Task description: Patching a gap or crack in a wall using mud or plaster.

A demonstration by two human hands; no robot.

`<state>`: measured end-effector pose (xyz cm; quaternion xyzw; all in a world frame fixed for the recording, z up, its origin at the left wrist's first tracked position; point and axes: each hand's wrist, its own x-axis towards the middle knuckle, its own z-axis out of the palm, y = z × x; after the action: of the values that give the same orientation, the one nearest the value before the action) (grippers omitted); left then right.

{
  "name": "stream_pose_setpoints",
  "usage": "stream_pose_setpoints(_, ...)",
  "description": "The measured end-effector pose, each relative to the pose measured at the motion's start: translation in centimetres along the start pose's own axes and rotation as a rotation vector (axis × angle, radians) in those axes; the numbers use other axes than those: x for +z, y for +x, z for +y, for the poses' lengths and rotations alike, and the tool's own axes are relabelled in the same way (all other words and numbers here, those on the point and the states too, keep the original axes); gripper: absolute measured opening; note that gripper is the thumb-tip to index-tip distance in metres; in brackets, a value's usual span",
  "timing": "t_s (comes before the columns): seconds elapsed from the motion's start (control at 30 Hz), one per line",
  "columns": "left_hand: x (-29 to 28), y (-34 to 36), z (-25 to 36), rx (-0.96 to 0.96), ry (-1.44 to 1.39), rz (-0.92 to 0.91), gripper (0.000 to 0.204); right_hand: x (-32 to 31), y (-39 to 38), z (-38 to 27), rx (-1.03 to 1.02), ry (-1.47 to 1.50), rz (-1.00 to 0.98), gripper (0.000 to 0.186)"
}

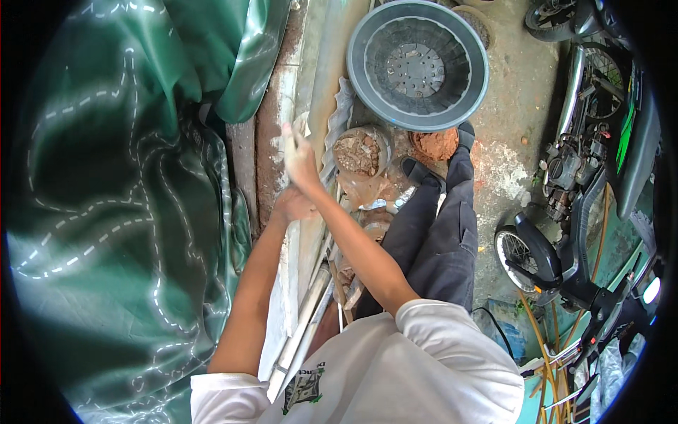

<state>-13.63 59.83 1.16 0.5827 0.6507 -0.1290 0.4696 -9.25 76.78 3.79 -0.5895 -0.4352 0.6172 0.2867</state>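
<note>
My right hand (302, 161) reaches over a narrow ledge (286, 85), its fingers closed around something pale that I cannot make out. My left hand (294, 205) lies lower, against the right wrist; its fingers are mostly hidden and blurred. Just right of the hands stands a round container of brown rubble (358, 154), next to a wavy grey sheet (339, 116). Beyond it sits a large dark grey plastic pot (364, 92) with holes in its bottom. A heap of reddish soil (436, 144) shows under the pot's near rim.
A shiny green cover (99, 177) hangs in folds along the left. Long pale strips and pipes (305, 332) lean beside my body. Motorbikes (565, 169) stand at the right on the concrete floor (505, 141). Bamboo-like sticks (544, 346) and a bluish bag (505, 325) lie lower right.
</note>
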Motion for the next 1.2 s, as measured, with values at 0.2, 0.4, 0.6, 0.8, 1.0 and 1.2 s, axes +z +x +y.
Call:
stream_pose_setpoints(0.2,-0.3,0.4,0.2,0.244,0.412,0.112,0.066,-0.1,1.1,3.6,0.158,0.233,-0.337,0.074)
stream_pose_setpoints(0.4,0.6,0.2,0.1,0.267,0.449,0.257,0.065,-0.1,0.7,3.1,0.308,0.117,-0.418,0.074)
stream_pose_setpoints(0.6,2.2,0.2,-0.9,0.088,0.15,0.125,0.067,1.0,-0.5,5.1,0.17,0.11,-0.442,0.061)
stream_pose_setpoints(0.8,1.3,0.6,-1.0,0.144,0.168,0.212,0.065,1.8,0.1,6.5,-0.111,0.106,-0.219,0.056)
stream_pose_setpoints(1.0,0.6,0.0,-0.7,0.105,0.342,0.079,0.076,2.3,1.6,4.8,-0.185,0.069,-0.274,0.064)
stream_pose_setpoints(1.2,1.8,0.8,-1.4,0.021,0.016,-0.097,0.074,0.9,-1.4,5.9,0.274,0.188,-0.462,0.06)
